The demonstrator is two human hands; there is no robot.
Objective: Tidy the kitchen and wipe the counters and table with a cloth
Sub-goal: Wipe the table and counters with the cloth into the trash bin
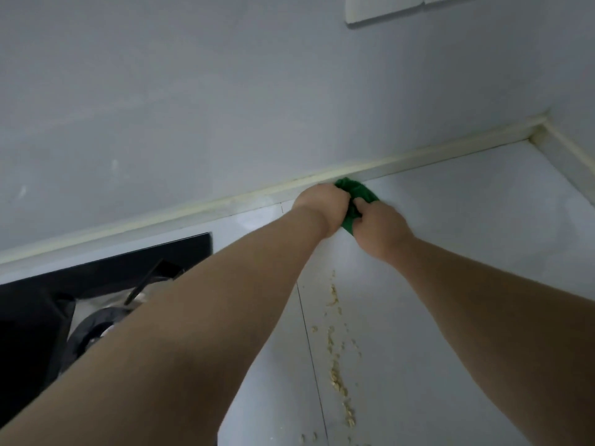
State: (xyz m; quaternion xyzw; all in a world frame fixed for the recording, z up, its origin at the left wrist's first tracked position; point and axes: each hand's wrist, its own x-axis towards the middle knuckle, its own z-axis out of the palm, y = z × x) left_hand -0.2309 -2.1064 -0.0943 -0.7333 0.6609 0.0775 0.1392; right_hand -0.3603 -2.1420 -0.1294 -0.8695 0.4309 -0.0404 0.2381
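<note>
Bare and close to the lens, the left forearm (pixel 193 333) and the right forearm (pixel 502 320) reach over the white table (pixel 467 204) toward its back edge. At that edge the left hand (pixel 318 204) and the right hand (pixel 381 231) meet, knuckles almost touching, both with fingers curled tight into a green cloth (pixel 357 193). The cloth is bunched into a wad between them and lies on the table against the yellowed sealing strip (pixel 193 209) where table meets grey wall (pixel 193 91). What shows of it runs from the strip back toward the person, its far end poking out past the left hand. Pale crumbs (pixel 336 378) lie in a loose line down the middle of the table, nearer the front edge, just right of a thin dark seam (pixel 309 342). Set into the table's left part is a black cooktop (pixel 106 262), its round burner (pixel 93 329) partly hidden behind the left forearm. A white switch plate (pixel 383 8) sits high on the wall.
</note>
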